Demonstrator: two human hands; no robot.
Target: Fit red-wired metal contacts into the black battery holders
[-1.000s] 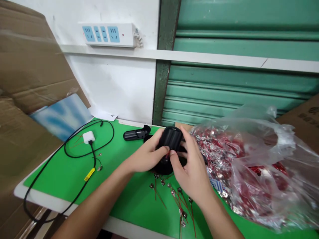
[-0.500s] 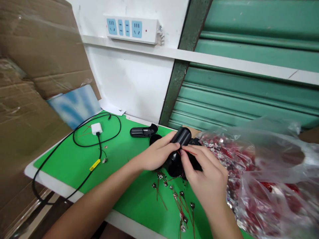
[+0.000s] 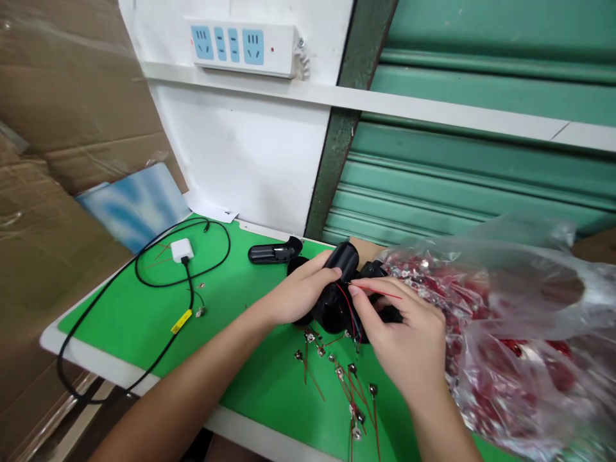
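My left hand (image 3: 299, 294) is wrapped round a black plastic housing (image 3: 344, 260), which has a tubular handle and a rounder, glossy lower part. Close beside it, my right hand (image 3: 407, 337) pinches a thin red wire (image 3: 389, 295) between thumb and index finger, at the housing's edge. More red and dark wires (image 3: 350, 309) hang from the housing. Below the hands, several small round metal parts with red wire leads (image 3: 353, 388) lie scattered on the green mat (image 3: 269, 398). Other black housing parts (image 3: 373, 269) sit behind my right hand, partly hidden.
Another black half-shell (image 3: 272, 253) lies at the mat's back edge. On the left are a black cable (image 3: 230, 247) and a white adapter (image 3: 181, 249). A clear plastic bag (image 3: 520, 321) of red and silver parts fills the right. Cardboard (image 3: 86, 96) borders the left side.
My right hand has drawn slightly right, and the pinched red wire shows longer. The wires hanging from the housing are now more visible. The housing has tilted a little.
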